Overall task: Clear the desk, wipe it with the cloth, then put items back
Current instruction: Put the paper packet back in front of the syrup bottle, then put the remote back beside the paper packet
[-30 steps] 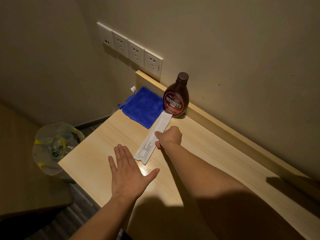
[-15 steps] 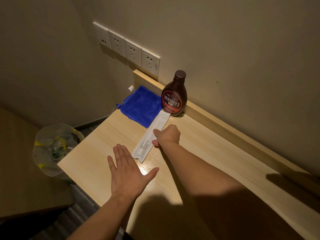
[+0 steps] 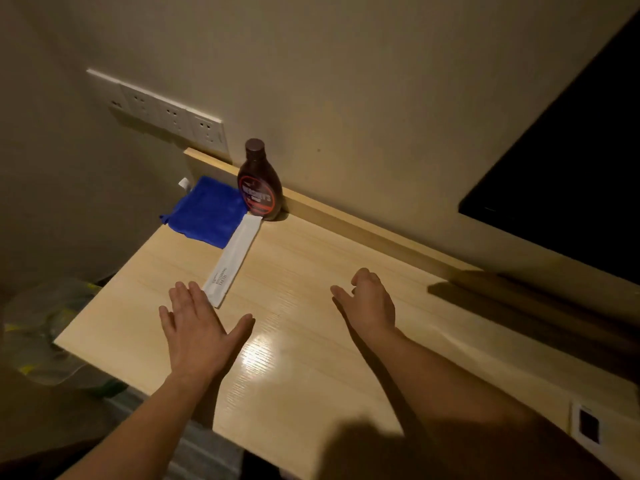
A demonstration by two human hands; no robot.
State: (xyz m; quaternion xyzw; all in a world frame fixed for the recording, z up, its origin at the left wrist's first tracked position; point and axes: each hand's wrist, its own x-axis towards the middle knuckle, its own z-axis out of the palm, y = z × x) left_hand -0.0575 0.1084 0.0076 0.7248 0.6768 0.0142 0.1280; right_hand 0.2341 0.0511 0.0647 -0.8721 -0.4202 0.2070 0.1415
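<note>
A blue cloth (image 3: 207, 214) lies folded at the far left corner of the light wooden desk (image 3: 311, 265). A brown syrup bottle (image 3: 259, 187) stands upright beside it against the back ledge. A long white sachet (image 3: 232, 259) lies diagonally from the bottle's foot toward me. My left hand (image 3: 197, 327) rests flat on the desk, fingers spread, its fingertips just at the sachet's near end. My right hand (image 3: 369, 301) hovers over the desk to the right of the sachet, fingers loosely curled and apart, holding nothing.
A row of wall sockets (image 3: 162, 114) sits above the desk's left end. A bin with a clear liner (image 3: 41, 337) stands on the floor left of the desk. A dark screen (image 3: 568, 174) hangs at the right. A small white socket (image 3: 587, 424) is set in the desk's near right.
My right hand has let go of the white sachet and pulled back to the right. The sachet stays on the desk. The view has swung right.
</note>
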